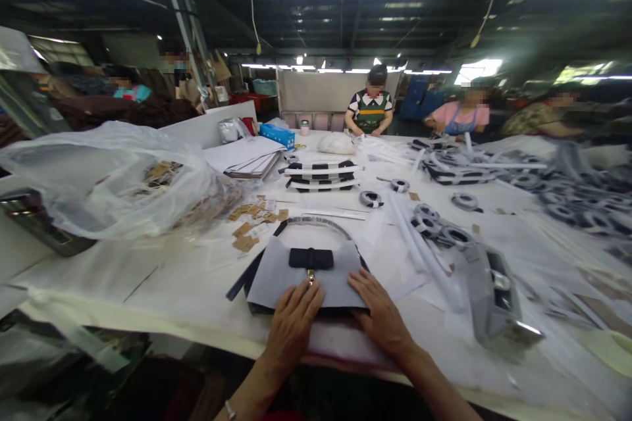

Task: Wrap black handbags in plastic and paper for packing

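A dark handbag (257, 308) lies on the table in front of me, its curved handle pointing away. A pale grey sheet (276, 270) covers most of its front. Through the sheet shows a dark flap strap (311, 258) with a gold clasp. My left hand (295, 316) lies flat on the sheet's near edge, just below the clasp, fingers stretched out. My right hand (378, 309) rests at the right side of the bag, fingers spread over the sheet's edge. Neither hand grips anything that I can see.
Left stands a big clear plastic bag (118, 191); brown paper tags (254, 217) lie beside it. A grey tape dispenser (498, 296) stands at right, near coiled wrapped straps (439, 223). Wrapped handles (320, 174) lie ahead. A co-worker (370, 105) works across the table.
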`<move>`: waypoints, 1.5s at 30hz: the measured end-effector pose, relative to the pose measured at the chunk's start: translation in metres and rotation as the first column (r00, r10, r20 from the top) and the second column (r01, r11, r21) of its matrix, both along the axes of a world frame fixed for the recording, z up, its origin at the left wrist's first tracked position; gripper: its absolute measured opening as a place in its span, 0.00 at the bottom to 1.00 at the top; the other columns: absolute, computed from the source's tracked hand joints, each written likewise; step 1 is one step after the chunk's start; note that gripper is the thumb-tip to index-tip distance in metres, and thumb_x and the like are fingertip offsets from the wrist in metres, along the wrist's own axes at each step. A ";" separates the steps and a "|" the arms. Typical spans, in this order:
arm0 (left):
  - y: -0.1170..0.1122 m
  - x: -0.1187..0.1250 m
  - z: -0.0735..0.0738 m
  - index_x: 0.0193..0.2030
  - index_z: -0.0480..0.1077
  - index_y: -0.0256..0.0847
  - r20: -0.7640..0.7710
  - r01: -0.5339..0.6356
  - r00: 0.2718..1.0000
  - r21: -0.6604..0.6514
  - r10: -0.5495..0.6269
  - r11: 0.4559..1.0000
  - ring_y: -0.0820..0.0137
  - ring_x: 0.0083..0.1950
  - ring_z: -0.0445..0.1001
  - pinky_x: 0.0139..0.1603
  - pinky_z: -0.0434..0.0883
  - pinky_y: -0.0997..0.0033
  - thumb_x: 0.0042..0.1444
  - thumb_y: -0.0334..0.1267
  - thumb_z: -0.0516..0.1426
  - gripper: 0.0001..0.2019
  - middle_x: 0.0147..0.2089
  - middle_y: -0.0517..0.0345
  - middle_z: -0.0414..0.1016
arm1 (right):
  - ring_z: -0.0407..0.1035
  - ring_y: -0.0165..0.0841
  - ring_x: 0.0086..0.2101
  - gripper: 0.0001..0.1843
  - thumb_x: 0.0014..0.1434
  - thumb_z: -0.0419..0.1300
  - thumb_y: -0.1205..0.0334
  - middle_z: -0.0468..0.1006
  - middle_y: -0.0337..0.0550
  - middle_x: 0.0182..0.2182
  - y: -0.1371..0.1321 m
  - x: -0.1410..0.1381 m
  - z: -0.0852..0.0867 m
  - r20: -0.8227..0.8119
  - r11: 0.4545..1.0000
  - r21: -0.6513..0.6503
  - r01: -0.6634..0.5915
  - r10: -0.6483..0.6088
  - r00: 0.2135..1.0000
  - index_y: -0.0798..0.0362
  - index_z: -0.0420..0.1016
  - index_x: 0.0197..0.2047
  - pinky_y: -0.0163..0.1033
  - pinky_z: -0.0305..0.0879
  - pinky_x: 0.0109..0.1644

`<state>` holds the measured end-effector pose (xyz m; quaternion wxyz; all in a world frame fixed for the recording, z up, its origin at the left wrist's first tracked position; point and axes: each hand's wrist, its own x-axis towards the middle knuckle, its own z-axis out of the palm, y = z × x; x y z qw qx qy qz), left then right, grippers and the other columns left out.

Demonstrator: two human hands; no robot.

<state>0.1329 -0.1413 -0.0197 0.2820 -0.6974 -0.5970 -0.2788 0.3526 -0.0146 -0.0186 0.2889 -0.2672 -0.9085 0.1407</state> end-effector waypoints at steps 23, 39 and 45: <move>0.004 -0.005 0.001 0.62 0.69 0.43 0.027 0.077 0.997 0.071 -0.079 0.994 0.69 0.63 0.69 0.64 0.60 0.69 0.67 0.25 0.42 0.24 0.61 0.57 0.74 | 0.57 0.45 0.65 0.32 0.53 0.58 0.74 0.71 0.48 0.61 -0.005 -0.003 -0.006 -0.147 0.998 0.053 0.035 -0.027 0.989 0.50 0.69 0.61 0.58 0.62 0.66; -0.004 0.001 0.005 0.63 0.68 0.42 -0.002 0.010 1.000 -0.027 -0.010 1.000 0.67 0.65 0.67 0.59 0.67 0.66 0.68 0.29 0.45 0.21 0.63 0.54 0.72 | 0.59 0.48 0.64 0.26 0.61 0.58 0.66 0.71 0.48 0.60 -0.001 0.003 -0.016 -0.154 0.997 0.079 0.010 0.002 0.988 0.47 0.66 0.63 0.63 0.62 0.63; -0.003 0.000 0.005 0.63 0.68 0.41 -0.014 0.031 0.999 -0.005 -0.031 0.999 0.67 0.65 0.67 0.60 0.66 0.66 0.67 0.27 0.45 0.21 0.62 0.53 0.73 | 0.59 0.47 0.64 0.26 0.61 0.58 0.67 0.72 0.48 0.60 -0.003 0.003 -0.013 -0.158 1.000 0.025 0.012 -0.008 0.987 0.48 0.69 0.62 0.62 0.61 0.65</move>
